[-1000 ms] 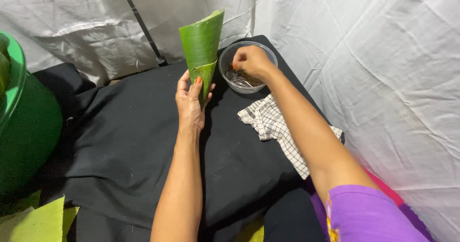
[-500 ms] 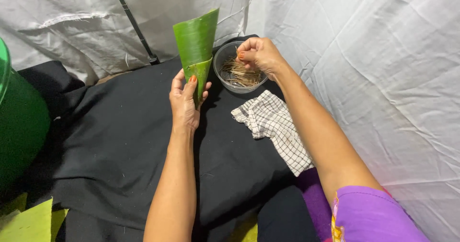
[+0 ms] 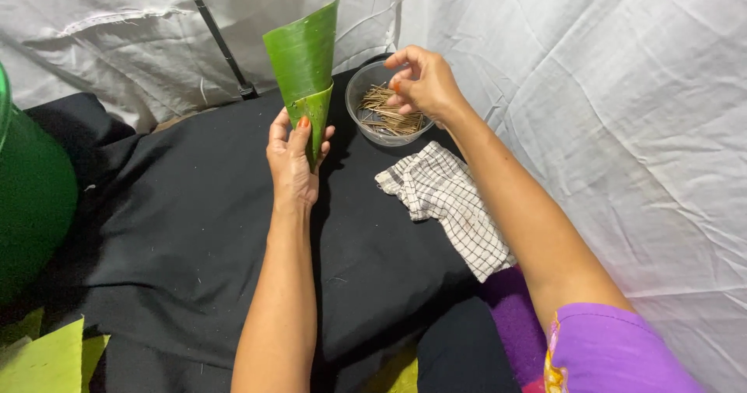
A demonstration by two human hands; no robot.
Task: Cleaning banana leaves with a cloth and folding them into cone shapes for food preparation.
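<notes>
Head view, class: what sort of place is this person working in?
Probably a makeshift tent-like work spot: white sheets as walls, a black cloth as work surface, and a leaf cone with a bowl of sticks.

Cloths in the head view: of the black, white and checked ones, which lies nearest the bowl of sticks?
The checked cloth: small, crumpled, white with dark lines, lying on the black cloth just below the clear bowl.

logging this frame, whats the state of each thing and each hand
leaf cone: rolled, upright, point down in the grip
left hand: closed around the cone's lower end
right hand: above the bowl, fingertips pinched; anything between them too small to tell
bowl: clear, upright, holding thin brown sticks
checked cloth: crumpled, lying on the black cloth
green tub: at the left edge, partly out of view
</notes>
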